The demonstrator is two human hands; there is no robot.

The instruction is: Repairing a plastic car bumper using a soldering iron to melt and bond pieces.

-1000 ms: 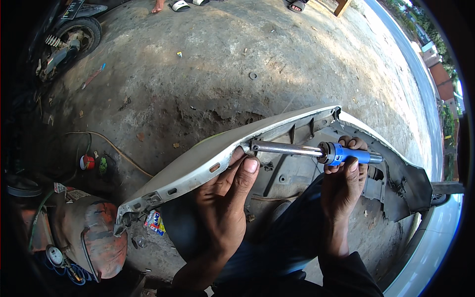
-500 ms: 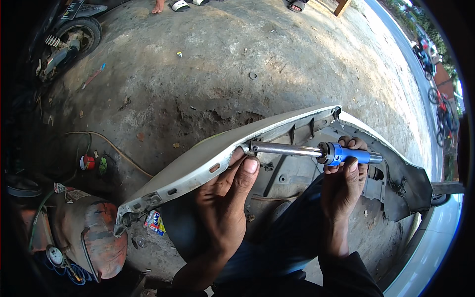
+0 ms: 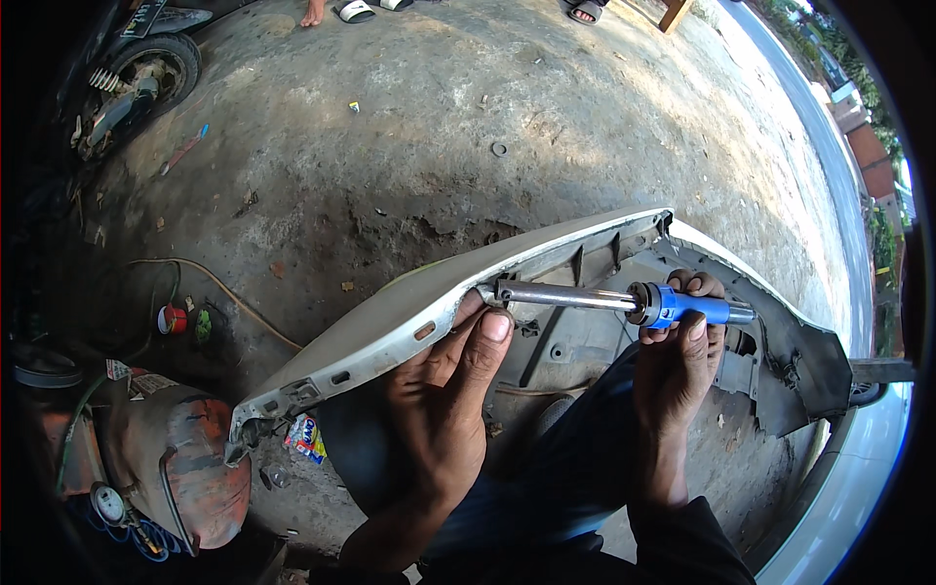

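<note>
A: Where does the blue-handled tool (image 3: pixel 639 304) lie?

B: Its metal barrel (image 3: pixel 565 294) runs from the middle of the view toward three o'clock, over the inner side of the pale panel (image 3: pixel 390 317). The right hand (image 3: pixel 680 361), between three and four, is wrapped round the blue handle (image 3: pixel 720 310).

A: And the left hand (image 3: pixel 439 390)?

B: At six, pinching the panel's rim, thumb just below the barrel's tip. Whether that tip touches the panel, I can't tell.

A: How would they handle?

B: The tool looks light and stiff; the barrel is probably slick and possibly hot, so hold the blue handle. The panel seems light for its length, springy, likely to crack near its slots; the rim gives the surest hold.

A: Farther out?

B: A rusty tank (image 3: pixel 195 468) at eight, a red container (image 3: pixel 172 320) at nine, a motorcycle wheel (image 3: pixel 185 60) at ten.
</note>
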